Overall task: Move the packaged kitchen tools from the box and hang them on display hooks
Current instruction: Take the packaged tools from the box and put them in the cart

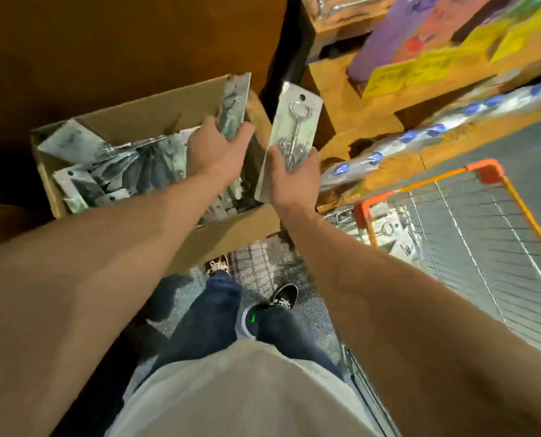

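An open cardboard box [143, 116] holds several carded kitchen tools in clear packaging [121, 171]. My left hand [217, 149] is over the box's right end, gripping one upright pack [234, 104] by its lower part. My right hand [294, 178] is just right of the box, holding a carded corkscrew pack [289, 134] with a metal corkscrew and a hang hole at its top. No display hook is clearly visible.
Wooden shelving [357, 121] with yellow price tags [420, 67] and coloured goods rises at the upper right. An orange-framed wire cart [483, 175] stands at right with a few packs inside. My legs and shoes [282, 298] are below on the speckled floor.
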Motion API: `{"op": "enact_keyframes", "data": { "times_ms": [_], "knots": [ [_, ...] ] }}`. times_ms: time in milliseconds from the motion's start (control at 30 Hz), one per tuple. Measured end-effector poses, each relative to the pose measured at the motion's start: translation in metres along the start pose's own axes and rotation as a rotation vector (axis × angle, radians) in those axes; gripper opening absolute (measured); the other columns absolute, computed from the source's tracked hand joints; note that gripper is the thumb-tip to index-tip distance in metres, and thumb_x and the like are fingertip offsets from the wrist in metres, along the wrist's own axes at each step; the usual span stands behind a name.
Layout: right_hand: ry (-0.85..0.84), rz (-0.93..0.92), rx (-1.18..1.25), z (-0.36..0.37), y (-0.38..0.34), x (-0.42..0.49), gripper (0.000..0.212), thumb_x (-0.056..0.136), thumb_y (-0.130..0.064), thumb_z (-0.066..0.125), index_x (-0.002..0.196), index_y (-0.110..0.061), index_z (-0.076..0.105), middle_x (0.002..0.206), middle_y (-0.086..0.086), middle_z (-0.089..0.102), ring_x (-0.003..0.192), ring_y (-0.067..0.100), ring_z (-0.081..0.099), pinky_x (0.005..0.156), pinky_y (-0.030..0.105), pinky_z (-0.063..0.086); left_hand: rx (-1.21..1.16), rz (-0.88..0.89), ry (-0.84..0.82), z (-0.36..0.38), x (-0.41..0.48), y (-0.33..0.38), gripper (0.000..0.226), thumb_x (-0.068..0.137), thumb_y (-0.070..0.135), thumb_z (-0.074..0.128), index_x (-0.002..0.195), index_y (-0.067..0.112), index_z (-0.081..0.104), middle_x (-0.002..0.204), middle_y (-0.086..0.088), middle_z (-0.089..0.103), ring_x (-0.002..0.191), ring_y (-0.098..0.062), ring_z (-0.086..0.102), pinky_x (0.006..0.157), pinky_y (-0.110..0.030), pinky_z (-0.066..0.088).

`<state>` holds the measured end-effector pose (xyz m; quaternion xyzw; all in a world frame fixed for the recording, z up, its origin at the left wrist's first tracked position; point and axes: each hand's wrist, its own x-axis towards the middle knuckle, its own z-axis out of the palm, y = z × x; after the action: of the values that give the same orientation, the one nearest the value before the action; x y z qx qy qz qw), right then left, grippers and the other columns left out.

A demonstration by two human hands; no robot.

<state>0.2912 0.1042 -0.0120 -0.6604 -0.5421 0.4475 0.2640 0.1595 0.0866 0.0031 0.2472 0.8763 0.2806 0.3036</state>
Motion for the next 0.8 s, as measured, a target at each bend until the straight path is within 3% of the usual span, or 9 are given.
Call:
{"op": "enact_keyframes", "data": {
  "times_ms": [67,133,233,300,400,500,600,700,800],
  "knots": [
    [0.105,-0.006,0.040,-0.052,0.013,0.001,0.058,0.094,-0.041,0.069,0.142,-0.014,0.049,0.130,-0.003,0.061,0.119,0.013,0.057,0.097,0.022,0.041,0.005,0.097,-0.039,0.031,-0.031,0.043,0.052,0.090,0.064,0.057,0.121,0.021,0.060,0.108,-0.002,0.065,0.095,-0.026,0.060,0.074,-0.034,0.040],
    [0.225,0.021,0.063,-0.107,0.035,0.000,0.066,0.093,-0.050,0.067,0.145,-0.017,0.046,0.136,-0.003,0.061,0.126,0.016,0.057,0.103,0.027,0.044,0.037,0.203,-0.091,0.071,-0.066,0.081,0.057,0.089,0.064,0.059,0.124,0.019,0.060,0.114,-0.004,0.066,0.102,-0.029,0.061,0.076,-0.035,0.040],
    [0.385,0.136,0.129,-0.186,0.087,-0.006,0.063,0.091,-0.054,0.069,0.141,-0.021,0.049,0.124,-0.009,0.066,0.112,0.010,0.063,0.099,0.026,0.047,0.116,0.344,-0.240,0.139,-0.123,0.117,0.062,0.088,0.067,0.064,0.124,0.017,0.060,0.119,-0.008,0.068,0.110,-0.032,0.062,0.078,-0.035,0.041],
    [0.445,0.283,0.150,-0.227,0.134,-0.011,0.068,0.088,-0.061,0.065,0.141,-0.022,0.047,0.126,-0.004,0.066,0.114,0.017,0.065,0.102,0.034,0.051,0.163,0.416,-0.367,0.185,-0.156,0.124,0.060,0.086,0.068,0.065,0.120,0.019,0.057,0.118,-0.008,0.067,0.110,-0.031,0.061,0.079,-0.034,0.041],
    [0.440,0.606,0.126,-0.267,0.213,-0.016,0.076,0.091,-0.064,0.062,0.142,-0.012,0.041,0.135,0.014,0.061,0.123,0.035,0.061,0.106,0.047,0.050,0.281,0.496,-0.526,0.251,-0.192,0.117,0.062,0.090,0.057,0.071,0.131,0.013,0.056,0.127,-0.013,0.064,0.120,-0.032,0.058,0.083,-0.030,0.036],
    [0.370,0.844,0.096,-0.283,0.281,-0.023,0.081,0.098,-0.056,0.060,0.149,0.001,0.035,0.146,0.021,0.054,0.133,0.038,0.054,0.106,0.037,0.042,0.448,0.477,-0.585,0.310,-0.200,0.095,0.073,0.090,0.054,0.072,0.139,0.004,0.050,0.136,-0.018,0.059,0.126,-0.036,0.055,0.092,-0.036,0.042],
    [0.294,0.963,0.063,-0.280,0.331,-0.024,0.089,0.102,-0.054,0.056,0.159,0.004,0.020,0.157,0.021,0.044,0.142,0.036,0.045,0.111,0.034,0.036,0.655,0.445,-0.601,0.358,-0.186,0.068,0.092,0.089,0.061,0.070,0.153,0.003,0.036,0.149,-0.021,0.049,0.136,-0.038,0.048,0.107,-0.043,0.042],
    [0.217,1.018,0.101,-0.272,0.359,-0.020,0.094,0.104,-0.051,0.053,0.162,0.004,0.003,0.163,0.021,0.035,0.149,0.037,0.037,0.117,0.035,0.031,0.798,0.416,-0.635,0.389,-0.169,0.047,0.097,0.089,0.063,0.070,0.155,0.003,0.030,0.148,-0.023,0.048,0.134,-0.041,0.050,0.106,-0.046,0.046],
    [0.182,1.063,0.148,-0.261,0.374,-0.011,0.091,0.101,-0.051,0.058,0.160,0.002,0.014,0.151,0.021,0.049,0.135,0.039,0.052,0.112,0.042,0.044,0.906,0.423,-0.665,0.402,-0.156,0.033,0.101,0.086,0.068,0.069,0.151,-0.001,0.033,0.143,-0.026,0.049,0.124,-0.042,0.056,0.099,-0.049,0.053]
  ]
}}
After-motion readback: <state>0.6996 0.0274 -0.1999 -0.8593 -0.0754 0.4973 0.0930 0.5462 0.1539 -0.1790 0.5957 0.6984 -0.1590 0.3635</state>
